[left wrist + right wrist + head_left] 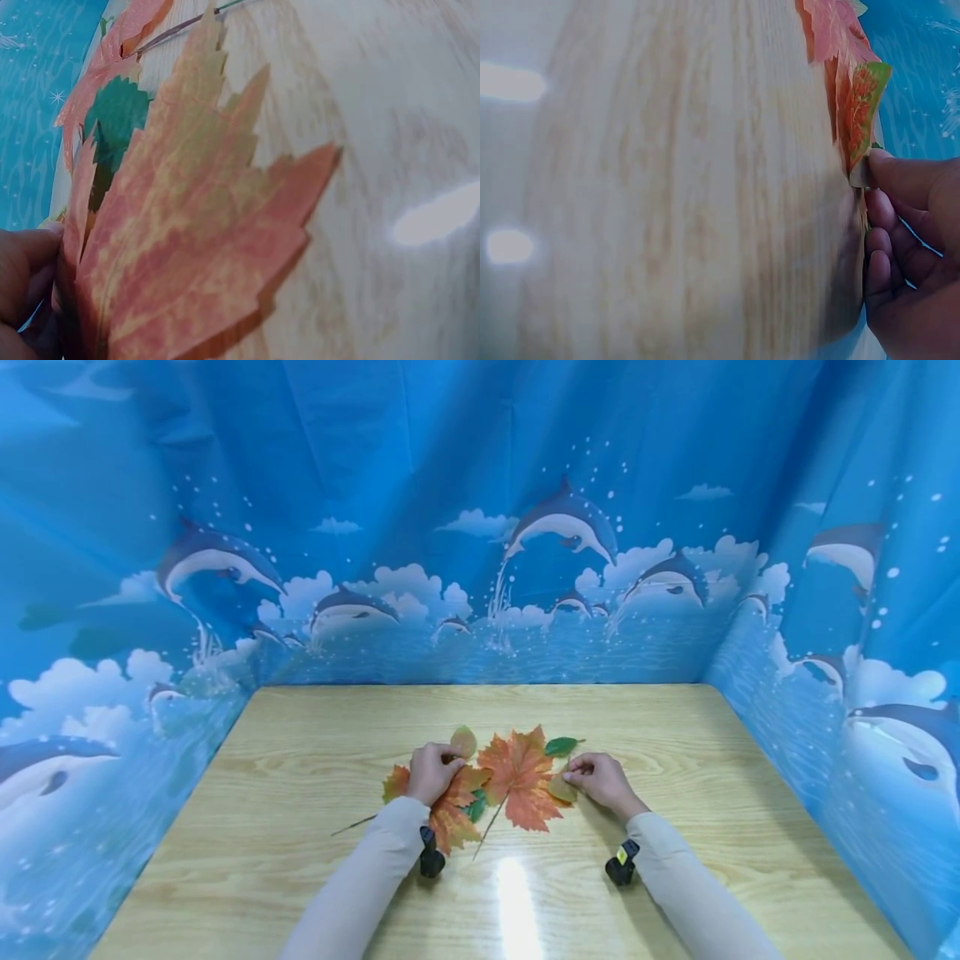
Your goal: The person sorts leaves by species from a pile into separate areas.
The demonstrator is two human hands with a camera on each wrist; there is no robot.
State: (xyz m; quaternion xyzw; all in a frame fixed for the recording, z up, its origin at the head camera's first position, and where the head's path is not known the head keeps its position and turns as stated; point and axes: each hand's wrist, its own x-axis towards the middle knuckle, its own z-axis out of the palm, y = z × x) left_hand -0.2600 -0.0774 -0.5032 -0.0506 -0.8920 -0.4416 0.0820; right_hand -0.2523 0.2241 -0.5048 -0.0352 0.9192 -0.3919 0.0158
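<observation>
My left hand [433, 772] pinches the lower end of a small yellowish-green leaf [463, 741] between thumb and fingers. Beneath that wrist lies an orange-yellow maple leaf [453, 814], large in the left wrist view. To its right is a bigger orange-red maple leaf [516, 772] with a long stem. With thumb and forefinger, my right hand [604, 783] grips a small green-and-orange leaf [868, 105] at that maple leaf's right edge. One green leaf [561, 746] sits at the upper right of the group, another green leaf [116, 120] between the maple leaves.
The leaves lie on a light wood-grain table [300, 860]. A blue dolphin-print curtain [420, 635] stands along its back and sides. Each wrist wears a small black camera [431, 856]. A stem [352, 826] sticks out left of the left wrist.
</observation>
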